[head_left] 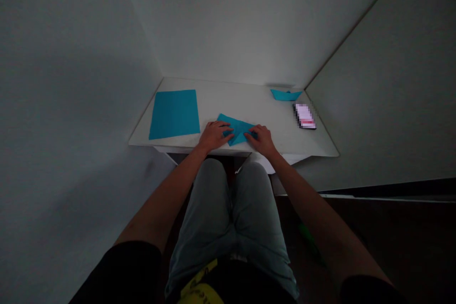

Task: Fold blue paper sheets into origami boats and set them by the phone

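Note:
A piece of blue paper (238, 129), folded into an angular shape, lies near the front edge of the table between my hands. My left hand (214, 136) is on its left part, fingers curved over the paper and thumb nearer to me. On the right end, my right hand (262, 139) has its thumb and fingers closed round the paper's edge. The fingers cover parts of both ends, so the exact folds there are hidden.
A flat blue paper sheet (174, 115) lies on the left of the white table (235, 92). A folded blue paper boat (286, 95) stands at the back right, with a phone (305, 116) in front of it. Walls enclose the table's back and sides.

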{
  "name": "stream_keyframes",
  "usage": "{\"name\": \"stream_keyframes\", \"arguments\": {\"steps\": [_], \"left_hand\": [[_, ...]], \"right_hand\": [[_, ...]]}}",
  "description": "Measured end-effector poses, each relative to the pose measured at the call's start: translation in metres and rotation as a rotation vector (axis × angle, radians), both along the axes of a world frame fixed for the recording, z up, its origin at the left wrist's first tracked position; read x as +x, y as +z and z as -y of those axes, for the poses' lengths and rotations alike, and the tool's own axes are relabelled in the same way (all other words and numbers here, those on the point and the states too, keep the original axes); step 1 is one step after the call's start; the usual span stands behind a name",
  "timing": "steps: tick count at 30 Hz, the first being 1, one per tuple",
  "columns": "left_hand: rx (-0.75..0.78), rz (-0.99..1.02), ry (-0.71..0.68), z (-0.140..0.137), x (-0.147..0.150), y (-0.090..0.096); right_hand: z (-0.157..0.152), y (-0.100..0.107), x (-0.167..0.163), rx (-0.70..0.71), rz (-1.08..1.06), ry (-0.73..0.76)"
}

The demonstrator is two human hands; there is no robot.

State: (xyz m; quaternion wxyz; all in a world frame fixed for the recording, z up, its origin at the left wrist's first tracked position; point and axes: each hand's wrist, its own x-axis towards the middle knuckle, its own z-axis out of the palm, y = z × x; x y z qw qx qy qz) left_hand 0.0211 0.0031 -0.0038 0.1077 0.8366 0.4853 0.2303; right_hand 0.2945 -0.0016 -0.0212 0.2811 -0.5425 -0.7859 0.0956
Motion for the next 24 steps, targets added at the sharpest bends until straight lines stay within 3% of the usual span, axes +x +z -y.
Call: {"name": "stream_keyframes", "arguments": {"steps": [8, 16, 24], "left_hand": [[-0.020, 0.027, -0.043, 0.001, 0.003, 0.003], [0.049, 0.003, 0.012, 0.000, 0.002, 0.004], [0.028, 0.016, -0.192, -0.001, 0.001, 0.001]], "right_hand": [[0.002, 0.008, -0.018, 0.021, 0.056, -0.109], [0.026, 0.017, -0.011, -0.029, 0.200, 0.213], [0.050, 0.018, 0.007, -0.025, 0.241, 0.298]]}}
